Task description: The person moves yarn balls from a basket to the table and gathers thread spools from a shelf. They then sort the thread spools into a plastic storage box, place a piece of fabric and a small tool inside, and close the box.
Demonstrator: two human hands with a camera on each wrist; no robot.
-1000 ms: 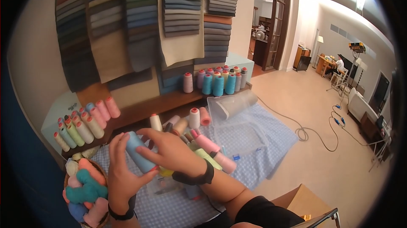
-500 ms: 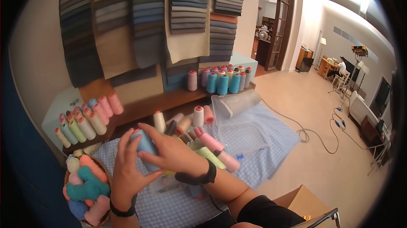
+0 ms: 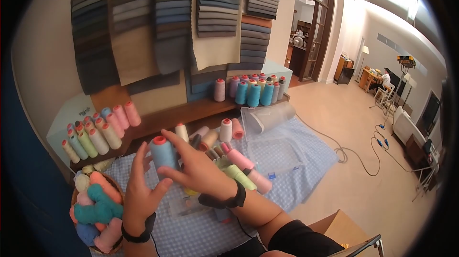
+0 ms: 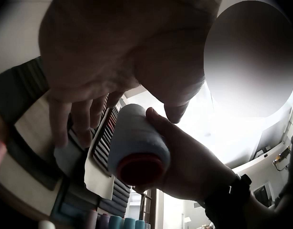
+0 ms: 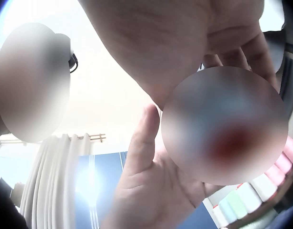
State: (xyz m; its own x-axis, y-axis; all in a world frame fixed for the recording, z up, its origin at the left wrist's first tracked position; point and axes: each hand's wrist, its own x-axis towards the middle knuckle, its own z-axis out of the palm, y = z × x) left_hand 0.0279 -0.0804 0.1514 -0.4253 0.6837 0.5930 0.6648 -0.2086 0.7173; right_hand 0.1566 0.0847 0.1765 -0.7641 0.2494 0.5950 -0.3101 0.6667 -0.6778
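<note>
A light blue cone of thread (image 3: 162,154) with a red core stands nearly upright in the air, between the two hands. My right hand (image 3: 203,173) grips it from the right side. In the left wrist view, the right thumb lies along the blue thread (image 4: 132,129), and the cone's red end faces the camera. My left hand (image 3: 142,192) is spread beside the cone, its fingers fairly straight and apart from it. A blurred patch covers the cone in the right wrist view.
Loose thread cones (image 3: 239,159) lie on the checked cloth (image 3: 191,230) beyond the hands. A basket of yarn (image 3: 98,204) stands at left. Rows of cones (image 3: 98,142) line the shelf (image 3: 162,113). A clear plastic case (image 3: 272,154) lies at right.
The blue cone has turned from lying slanted between both hands to nearly upright, its red top showing. My left hand has come off it, while my right hand keeps its grip.
</note>
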